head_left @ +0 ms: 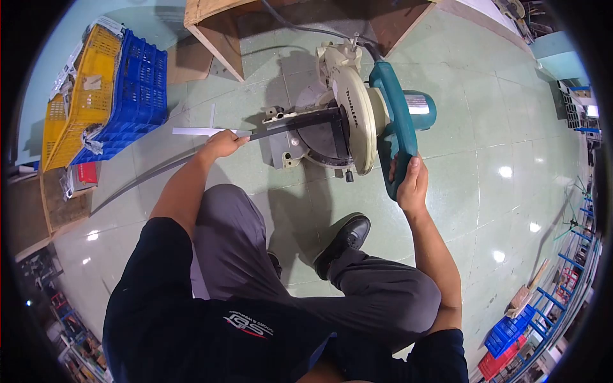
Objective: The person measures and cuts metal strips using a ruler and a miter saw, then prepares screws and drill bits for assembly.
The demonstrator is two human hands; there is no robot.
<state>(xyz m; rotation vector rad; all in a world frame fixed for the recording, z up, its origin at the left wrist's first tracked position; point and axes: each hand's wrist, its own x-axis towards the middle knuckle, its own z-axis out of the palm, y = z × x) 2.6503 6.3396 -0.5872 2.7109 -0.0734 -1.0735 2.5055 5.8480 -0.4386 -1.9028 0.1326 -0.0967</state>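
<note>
A miter saw (357, 118) with a cream blade guard and a teal handle (397, 127) stands on the floor in front of me. My right hand (412, 186) is wrapped round the lower end of that handle. A long, thin, dark grey strip (159, 168) crosses the saw's base and curves down to the floor at the left. My left hand (223, 144) is closed on this strip, left of the saw base. By its knuckles lies a short white strip (191, 131). The blade is mostly hidden by the guard.
Stacked yellow (96, 80) and blue crates (140, 80) stand at the left. A wooden box (217, 45) lies behind the saw, with a power cable (294, 25) running over it. Blue racking (549, 300) and a blue bin (509, 332) line the right.
</note>
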